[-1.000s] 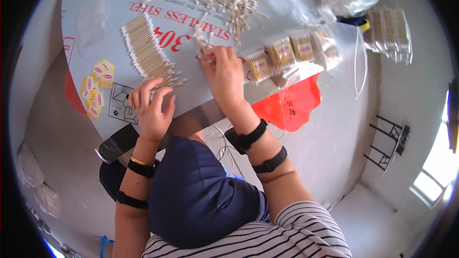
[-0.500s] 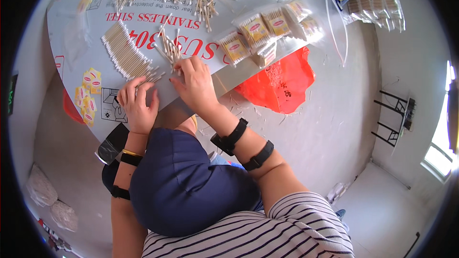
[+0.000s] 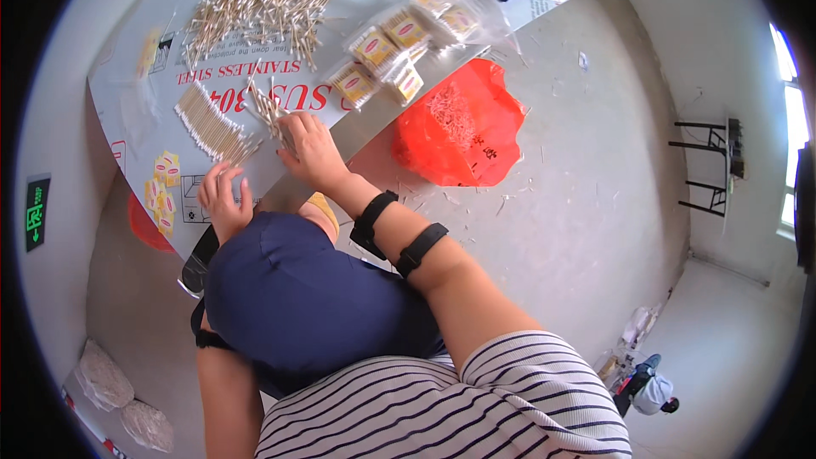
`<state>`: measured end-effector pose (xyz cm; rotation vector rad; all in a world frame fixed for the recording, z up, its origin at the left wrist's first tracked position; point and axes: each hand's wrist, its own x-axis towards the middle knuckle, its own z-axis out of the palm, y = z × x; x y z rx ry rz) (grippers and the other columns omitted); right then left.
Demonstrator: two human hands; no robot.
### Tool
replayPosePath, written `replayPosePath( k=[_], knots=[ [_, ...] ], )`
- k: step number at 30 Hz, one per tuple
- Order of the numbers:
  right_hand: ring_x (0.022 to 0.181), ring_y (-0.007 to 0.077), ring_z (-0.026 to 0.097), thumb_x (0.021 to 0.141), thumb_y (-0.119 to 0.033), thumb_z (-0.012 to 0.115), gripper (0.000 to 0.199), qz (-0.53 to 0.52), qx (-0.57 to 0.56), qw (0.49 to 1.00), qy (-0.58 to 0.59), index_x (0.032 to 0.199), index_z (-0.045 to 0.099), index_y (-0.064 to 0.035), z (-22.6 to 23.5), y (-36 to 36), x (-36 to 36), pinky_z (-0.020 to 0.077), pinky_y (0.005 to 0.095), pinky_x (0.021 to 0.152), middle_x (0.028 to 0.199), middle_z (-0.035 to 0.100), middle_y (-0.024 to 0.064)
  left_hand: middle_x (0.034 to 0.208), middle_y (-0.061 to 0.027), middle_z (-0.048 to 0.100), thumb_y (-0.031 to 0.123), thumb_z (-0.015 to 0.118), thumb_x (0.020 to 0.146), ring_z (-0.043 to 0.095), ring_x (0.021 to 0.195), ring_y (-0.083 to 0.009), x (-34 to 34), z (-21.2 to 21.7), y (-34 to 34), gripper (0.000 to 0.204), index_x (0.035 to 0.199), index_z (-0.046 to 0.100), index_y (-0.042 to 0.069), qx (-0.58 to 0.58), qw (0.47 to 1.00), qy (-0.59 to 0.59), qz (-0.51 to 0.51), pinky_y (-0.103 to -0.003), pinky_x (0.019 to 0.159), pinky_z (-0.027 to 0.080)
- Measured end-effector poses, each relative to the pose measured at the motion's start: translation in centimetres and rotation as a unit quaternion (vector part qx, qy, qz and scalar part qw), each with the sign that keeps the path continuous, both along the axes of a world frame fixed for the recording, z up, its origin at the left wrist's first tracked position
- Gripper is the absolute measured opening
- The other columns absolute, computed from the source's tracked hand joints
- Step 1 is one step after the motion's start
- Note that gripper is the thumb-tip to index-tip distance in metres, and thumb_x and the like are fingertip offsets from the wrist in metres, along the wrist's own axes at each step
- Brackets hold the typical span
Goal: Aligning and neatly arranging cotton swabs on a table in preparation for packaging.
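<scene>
A slanting row of cotton swabs [image 3: 208, 121] lies side by side on the metal-topped table. At the row's near end, my left hand [image 3: 226, 204] rests with thumb and fingers apart, its fingertips by the last swabs. My right hand [image 3: 314, 153] is bent over a small loose bunch of cotton swabs [image 3: 265, 104], its fingers closed on the near ends. Part of that bunch is hidden under the fingers. Farther back spreads a large heap of loose swabs [image 3: 263, 0].
Filled swab packs [image 3: 374, 49] lie at the right, some in a clear plastic bag [image 3: 484, 13]. Yellow cards [image 3: 160, 195] lie at the table's left. A red bag [image 3: 476, 136] stands below the right edge. A person [image 3: 650, 391] is far off at lower right.
The view has shifted, bringing more floor and a distant person into sight. My left fingers have drawn in somewhat at the row's near end. My right hand stays at the loose bunch.
</scene>
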<state>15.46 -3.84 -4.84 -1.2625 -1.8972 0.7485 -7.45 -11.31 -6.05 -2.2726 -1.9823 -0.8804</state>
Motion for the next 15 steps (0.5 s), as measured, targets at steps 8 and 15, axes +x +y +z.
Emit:
replayPosePath(
  k=[8, 15],
  knots=[
    [0.144, 0.0361, 0.051, 0.086, -0.010, 0.076, 0.070, 0.165, 0.043, 0.985, -0.032, 0.151, 0.052, -0.0039, 3.7, -3.8, -1.4, 0.0405, 0.0475, 0.121, 0.155, 0.055, 0.0160, 0.129, -0.0092, 0.068, 0.016, 0.071, 0.090, 0.061, 0.125, -0.0346, -16.4, -6.0, -18.5, 0.028, 0.118, 0.072, 0.015, 0.013, 0.982, 0.010, 0.186, -0.048, 0.106, 0.043],
    [0.141, 0.0315, 0.053, 0.086, -0.013, 0.074, 0.065, 0.158, 0.106, 0.968, -0.163, 0.147, 0.056, -0.0045, -2.8, -3.5, 3.7, 0.0429, 0.0434, 0.120, 0.153, 0.056, 0.0122, 0.130, -0.0141, 0.064, 0.010, 0.073, 0.084, 0.057, 0.129, -0.0359, 1.4, 8.1, -18.7, 0.036, 0.120, 0.068, 0.011, -0.088, 0.980, -0.049, 0.173, -0.049, 0.109, 0.040]
  ],
)
